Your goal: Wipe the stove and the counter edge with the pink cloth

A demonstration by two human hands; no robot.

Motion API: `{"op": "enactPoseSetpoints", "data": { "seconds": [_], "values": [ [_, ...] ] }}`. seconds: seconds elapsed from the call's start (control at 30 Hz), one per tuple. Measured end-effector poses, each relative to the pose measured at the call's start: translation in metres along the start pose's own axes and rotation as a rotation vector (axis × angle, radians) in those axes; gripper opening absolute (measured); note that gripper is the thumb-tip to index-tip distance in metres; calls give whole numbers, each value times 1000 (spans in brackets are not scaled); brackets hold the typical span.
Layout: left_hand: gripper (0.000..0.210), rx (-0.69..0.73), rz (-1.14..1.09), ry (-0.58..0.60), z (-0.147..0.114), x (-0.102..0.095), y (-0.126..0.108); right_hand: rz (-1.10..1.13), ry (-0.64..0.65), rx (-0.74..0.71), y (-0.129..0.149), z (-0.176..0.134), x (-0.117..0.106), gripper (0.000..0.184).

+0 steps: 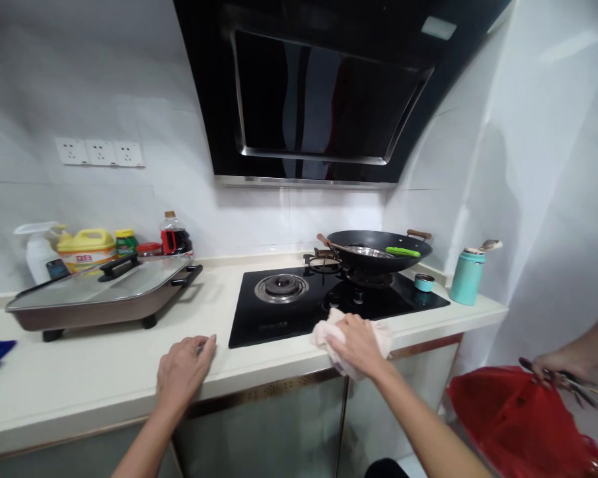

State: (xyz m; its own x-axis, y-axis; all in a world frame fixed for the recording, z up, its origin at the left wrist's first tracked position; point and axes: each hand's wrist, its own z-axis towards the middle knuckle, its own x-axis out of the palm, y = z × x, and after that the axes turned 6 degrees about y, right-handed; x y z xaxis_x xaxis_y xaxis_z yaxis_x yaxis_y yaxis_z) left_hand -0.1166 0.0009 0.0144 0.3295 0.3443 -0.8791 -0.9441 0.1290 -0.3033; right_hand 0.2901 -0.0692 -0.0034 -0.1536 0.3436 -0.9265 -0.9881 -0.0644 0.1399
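My right hand (357, 340) presses a crumpled pale cloth (383, 335) at the front edge of the black gas stove (289, 322), with part of the cloth hanging over the counter edge. Nothing is in my left hand (185, 367), which rests on the white counter (104, 362) left of the stove, fingers loosely bent and thumb apart. A round burner (282, 287) lies uncovered on the stove's left side. On the right burner sits a black wok (339, 240), holding a metal utensil and a bright green-handled tool (402, 251).
An electric pan with a glass lid (80, 312) stands left, bottles and tubs (87, 245) behind it. A turquoise flask (467, 277) and small turquoise cup (424, 283) are right. Overhead hangs a range hood (323, 106). Another person's hand (561, 365) holds utensils by a red bag (518, 418).
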Motion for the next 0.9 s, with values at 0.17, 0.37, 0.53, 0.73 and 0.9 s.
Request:
{"op": "enactPoseSetpoints", "data": {
  "seconds": [0.17,0.37,0.53,0.73,0.9],
  "values": [
    [57,-17,12,24,-2,-5,-8,-98,-65,237,-61,-19,-4,41],
    [60,-11,27,56,-4,-9,-16,-56,-85,254,4,-25,8,41],
    [59,-20,29,49,-2,-5,-11,117,-33,64,120,-23,26,51],
    [57,29,60,-3,0,1,-3,151,118,-342,170,-36,35,94],
    [56,29,88,-24,1,2,-3,-17,60,-431,158,-16,43,65]
  ]
}}
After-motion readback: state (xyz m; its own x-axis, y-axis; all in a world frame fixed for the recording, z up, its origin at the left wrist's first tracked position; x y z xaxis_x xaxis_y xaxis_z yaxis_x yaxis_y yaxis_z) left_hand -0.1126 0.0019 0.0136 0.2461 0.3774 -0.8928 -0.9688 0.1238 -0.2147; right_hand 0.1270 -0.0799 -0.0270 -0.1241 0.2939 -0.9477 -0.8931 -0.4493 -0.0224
